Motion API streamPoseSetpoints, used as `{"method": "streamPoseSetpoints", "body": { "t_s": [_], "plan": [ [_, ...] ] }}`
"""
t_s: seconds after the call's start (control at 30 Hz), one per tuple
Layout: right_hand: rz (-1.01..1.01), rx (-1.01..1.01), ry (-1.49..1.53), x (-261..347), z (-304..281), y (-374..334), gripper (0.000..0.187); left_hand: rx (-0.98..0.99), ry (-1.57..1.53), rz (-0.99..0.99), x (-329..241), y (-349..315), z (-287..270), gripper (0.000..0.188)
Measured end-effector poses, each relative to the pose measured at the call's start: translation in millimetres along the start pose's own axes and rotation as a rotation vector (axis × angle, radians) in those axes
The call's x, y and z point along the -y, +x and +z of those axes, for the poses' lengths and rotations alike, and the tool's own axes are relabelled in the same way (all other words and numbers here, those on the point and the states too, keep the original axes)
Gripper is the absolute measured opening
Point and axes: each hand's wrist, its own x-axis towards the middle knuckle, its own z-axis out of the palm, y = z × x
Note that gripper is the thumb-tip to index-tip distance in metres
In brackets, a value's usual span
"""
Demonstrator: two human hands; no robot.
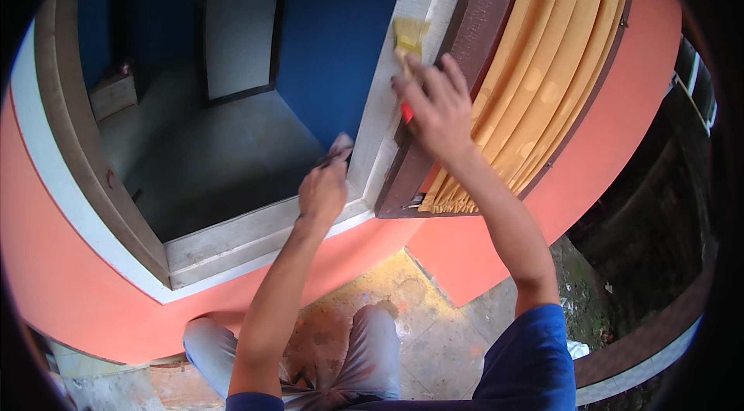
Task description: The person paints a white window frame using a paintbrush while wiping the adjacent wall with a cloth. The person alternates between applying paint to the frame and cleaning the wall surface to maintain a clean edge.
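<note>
My right hand (443, 105) is closed around a paintbrush (409, 35), with its pale bristles against the upright of the whitish window frame (387, 93). A bit of red shows by the fingers, perhaps the end of the handle. Lower down, my left hand (323, 190) is closed beside the frame's bottom corner. Something small, dark and pale, sticks up from its fingers; blur keeps me from telling what it is.
To the right a brown-framed window sash (457, 78) stands swung out, with a gold curtain (535, 70) in it. Below runs a salmon-coloured wall (496, 256). Through the opening are a blue wall (333, 31) and a grey door (244, 24). My legs are above a paint-stained floor (434, 333).
</note>
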Motion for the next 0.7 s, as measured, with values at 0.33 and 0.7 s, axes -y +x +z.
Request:
{"method": "streamPoseSetpoints", "body": {
  "t_s": [0.33,0.7],
  "plan": [
    [0.292,0.551,0.256,35.4,5.9,47.1,0.019,-0.08,-0.083,-0.252,67.2,-46.8,-43.9,0.044],
    [0.266,0.822,0.354,102.6,68.9,-26.5,0.022,-0.137,-0.06,-0.32,63.3,-45.8,-37.0,0.047]
  ]
}}
